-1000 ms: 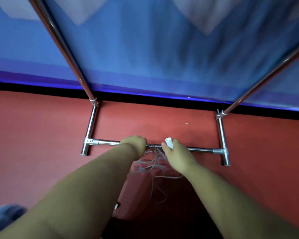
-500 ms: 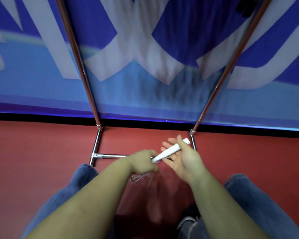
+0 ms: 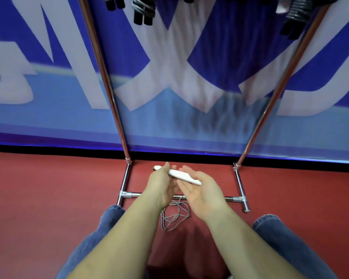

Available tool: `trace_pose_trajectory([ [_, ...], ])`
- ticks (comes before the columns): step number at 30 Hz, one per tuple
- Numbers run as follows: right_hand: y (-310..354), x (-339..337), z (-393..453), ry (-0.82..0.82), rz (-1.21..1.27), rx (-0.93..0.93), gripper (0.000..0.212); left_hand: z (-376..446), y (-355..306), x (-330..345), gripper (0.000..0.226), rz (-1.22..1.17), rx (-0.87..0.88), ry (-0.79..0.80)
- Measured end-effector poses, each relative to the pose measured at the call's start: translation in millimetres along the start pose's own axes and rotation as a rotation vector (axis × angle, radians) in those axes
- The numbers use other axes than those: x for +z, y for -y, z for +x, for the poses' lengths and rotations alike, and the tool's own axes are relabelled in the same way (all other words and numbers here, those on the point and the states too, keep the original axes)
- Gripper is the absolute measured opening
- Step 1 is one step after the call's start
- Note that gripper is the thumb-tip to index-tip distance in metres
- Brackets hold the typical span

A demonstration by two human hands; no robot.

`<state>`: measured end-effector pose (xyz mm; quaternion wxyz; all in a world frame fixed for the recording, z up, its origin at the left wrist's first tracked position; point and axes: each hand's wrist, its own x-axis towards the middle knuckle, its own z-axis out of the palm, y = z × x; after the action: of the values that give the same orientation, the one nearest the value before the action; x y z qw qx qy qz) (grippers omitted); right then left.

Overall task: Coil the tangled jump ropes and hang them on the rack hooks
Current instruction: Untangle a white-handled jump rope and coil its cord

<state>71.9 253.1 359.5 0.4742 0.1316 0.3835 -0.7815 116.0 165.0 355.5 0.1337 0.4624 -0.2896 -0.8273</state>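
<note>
Holding: the left hand (image 3: 163,183) grips a white handle (image 3: 182,175) of the jump rope, fingers curled round its left end, so the stick lies slanted from far-left to near-right above the floor.
Right hand (image 3: 201,190): palm up, fingers spread and relaxed; the handle's right end rests across that palm, probably to steady it or to take it over before coiling. No finger is curled round it.
Grey cord (image 3: 174,214): a loose tangle on the red floor (image 3: 48,198), below and just nearer than the hands, beside the rack's low crossbar (image 3: 233,198). Left lying so, I judge, because it has to be drawn up and looped from the handle end.
Rack (image 3: 101,63): two chrome uprights rise left and right against the blue banner (image 3: 169,77); dark-handled coiled ropes (image 3: 143,11) already hang at the far top edge, their hooks out of view.
Knees: blue jeans (image 3: 107,220) on both sides, which suggests a crouch over the tangle.
Change: a second ago both hands were low at the crossbar, in the tangle, with only the handle's tip showing. Half a second ago the handle slanted the other way, up toward the far right. Hanging ropes have also come into view.
Stage: this rope is uncoiled and unhung.
</note>
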Motion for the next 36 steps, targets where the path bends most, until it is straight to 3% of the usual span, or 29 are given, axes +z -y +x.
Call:
trace_pose_trajectory([
  [4, 0, -1, 23, -0.030, -0.408, 0.002, 0.020, 16, -18, 1, 0.032, -0.008, 0.067, 0.044],
  [8, 11, -15, 59, -0.159, -0.656, -0.079, 0.017, 31, -24, 2, 0.029, 0.391, 0.156, 0.077],
  [11, 8, -26, 84, -0.166, -0.719, -0.136, 0.037, 36, -23, -4, 0.027, 0.651, 0.165, 0.163],
  [15, -7, -35, 118, 0.022, -1.056, -0.259, 0.067, 43, -26, -17, 0.017, 0.985, 0.197, 0.227],
  [17, -11, -35, 131, 0.179, -1.174, -0.289, 0.058, 48, -25, -18, 0.028, 1.045, 0.187, 0.239],
  [18, -10, -34, 135, 0.207, -1.259, -0.292, 0.044, 51, -24, -19, 0.032, 1.068, 0.180, 0.237],
  [19, -8, -35, 139, 0.223, -1.349, -0.291, 0.031, 54, -23, -19, 0.033, 1.099, 0.172, 0.229],
  [23, 10, -43, 159, 0.110, -1.818, -0.201, 0.021, 73, -30, -27, 0.027, 1.247, 0.221, 0.057],
  [27, 13, -53, 159, 0.043, -2.114, 0.022, 0.028, 89, -34, -25, 0.022, 0.978, 0.277, -0.146],
  [29, 9, -50, 151, 0.050, -2.052, 0.069, 0.031, 90, -30, -18, 0.016, 0.977, 0.255, -0.148],
  [33, 10, -25, 125, -0.051, -1.317, 0.064, 0.037, 83, -22, -9, 0.019, 0.981, 0.282, -0.155],
  [36, 20, -7, 98, -0.122, -1.015, -0.057, 0.045, 69, -18, -2, 0.025, 0.998, 0.246, -0.035],
])
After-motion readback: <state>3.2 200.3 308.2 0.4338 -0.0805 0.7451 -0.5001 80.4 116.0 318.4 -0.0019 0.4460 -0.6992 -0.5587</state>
